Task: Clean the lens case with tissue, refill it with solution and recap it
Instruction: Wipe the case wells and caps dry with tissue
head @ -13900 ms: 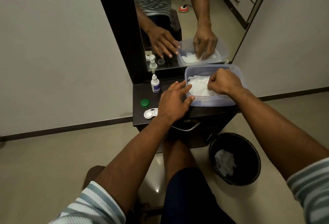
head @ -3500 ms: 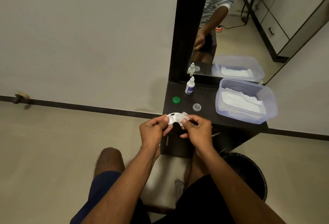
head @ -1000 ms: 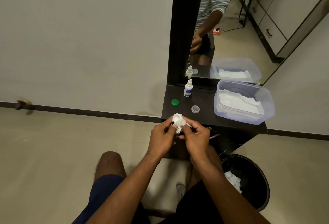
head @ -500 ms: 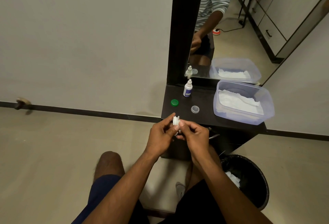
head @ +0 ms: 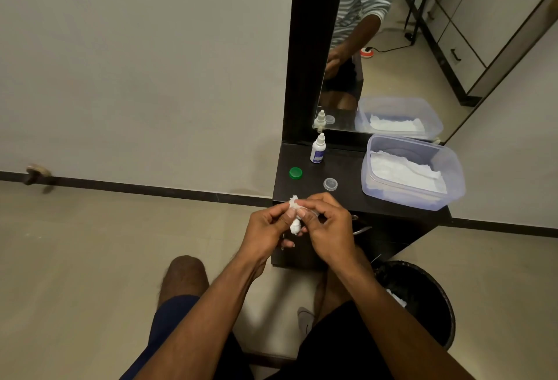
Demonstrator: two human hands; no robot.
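- Left hand (head: 265, 230) gripped the white lens case (head: 295, 226), fingers curled round it, case held edge-on in the air just in front of the dark vanity shelf's (head: 350, 198) front edge.
- Right hand (head: 327, 225) pinched a wad of white tissue (head: 293, 200) against the top end of the case; fingertips of both hands met there. Couldn't tell which well the tissue was in, fingers covered it.
- Both hands closed on their items, neither slack.
- On the shelf: solution dropper bottle (head: 317, 150), white with a blue label, stood upright at the back by the mirror (head: 392, 47), its nozzle bare.
- Green cap (head: 295, 173) lay on the shelf's left side, in front of the bottle.
- Clear cap (head: 330, 184) lay near shelf centre, to the right of the green cap and apart from it.
- Clear plastic tub (head: 453, 180) with white tissues inside sat on the shelf's right end, well apart from the caps.
- Black waste bin (head: 434, 295) stood on the floor below the shelf's right end, white tissue visible inside.
- Person was seated facing the shelf, knees below the hands.
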